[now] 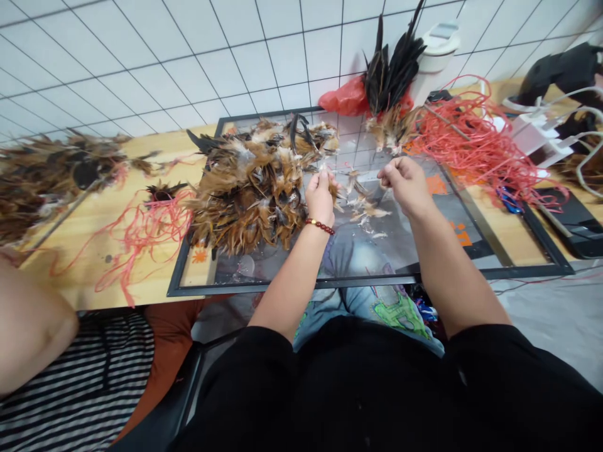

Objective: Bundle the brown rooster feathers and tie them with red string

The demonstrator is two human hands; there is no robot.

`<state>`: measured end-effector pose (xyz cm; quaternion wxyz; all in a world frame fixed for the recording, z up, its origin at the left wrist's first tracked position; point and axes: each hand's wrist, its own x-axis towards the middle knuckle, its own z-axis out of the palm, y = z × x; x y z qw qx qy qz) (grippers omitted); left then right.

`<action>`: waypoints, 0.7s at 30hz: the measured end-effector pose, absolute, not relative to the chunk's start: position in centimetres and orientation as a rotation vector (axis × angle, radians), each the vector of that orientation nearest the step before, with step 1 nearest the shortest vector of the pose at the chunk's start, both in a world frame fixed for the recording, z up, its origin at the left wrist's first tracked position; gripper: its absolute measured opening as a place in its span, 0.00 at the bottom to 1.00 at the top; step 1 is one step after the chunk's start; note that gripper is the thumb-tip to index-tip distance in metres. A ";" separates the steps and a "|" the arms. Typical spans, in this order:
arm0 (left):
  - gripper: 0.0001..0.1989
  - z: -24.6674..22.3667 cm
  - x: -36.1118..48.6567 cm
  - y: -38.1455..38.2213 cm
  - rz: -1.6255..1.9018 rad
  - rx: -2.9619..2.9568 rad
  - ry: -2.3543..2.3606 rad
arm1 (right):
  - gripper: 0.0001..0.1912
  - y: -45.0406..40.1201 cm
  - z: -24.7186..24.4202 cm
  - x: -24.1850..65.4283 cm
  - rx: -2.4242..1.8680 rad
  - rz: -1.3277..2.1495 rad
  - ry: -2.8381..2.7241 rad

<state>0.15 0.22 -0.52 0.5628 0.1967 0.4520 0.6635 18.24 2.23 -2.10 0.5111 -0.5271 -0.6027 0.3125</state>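
A large pile of brown feathers (257, 188) lies on the dark-framed glass panel (400, 238). At the pile's right edge is my left hand (321, 191), with a beaded bracelet on its wrist; its fingers are pinched together on a brown feather that shows partly beside them. My right hand (399, 179) is held to the right, fingers closed, and whatever is between them is too small to make out. Loose feathers (367, 204) are scattered on the glass between my hands. Beyond my right hand stands a bunch of long black feathers (391, 72) with brown ones at its base.
Tangled pink string (475, 141) lies at the right near a white charger (537, 135) and a black tablet (579, 220). More pink string (155, 226) is on the left. A person in a striped top (80, 383) sits at the left, near other feathers (51, 176).
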 end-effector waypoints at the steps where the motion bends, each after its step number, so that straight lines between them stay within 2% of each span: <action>1: 0.15 -0.6 0.2 0.2 1.547 0.463 1.060 | 0.21 2.1 -1.9 17.9 -1.212 0.837 -1.393; 7: 0.13 -0.5 0.7 -0.6 1.362 0.553 0.940 | 0.29 0.4 -0.1 15.7 -1.047 1.184 -1.259; 12: 0.12 -0.3 0.5 -0.4 1.395 0.492 0.948 | 0.30 0.2 -0.4 16.1 -1.041 1.209 -1.453; 14: 0.12 -0.3 0.0 0.0 1.517 0.442 1.032 | 0.27 0.2 -0.9 16.5 -1.200 0.998 -1.604; 18: 0.14 -0.4 -0.7 0.7 1.636 0.367 1.121 | 0.15 0.0 -1.5 16.6 -1.431 0.301 -2.002; 21: 0.14 -0.5 -0.6 0.7 1.641 0.352 1.110 | 0.20 0.2 -2.0 16.0 -1.418 0.125 -2.257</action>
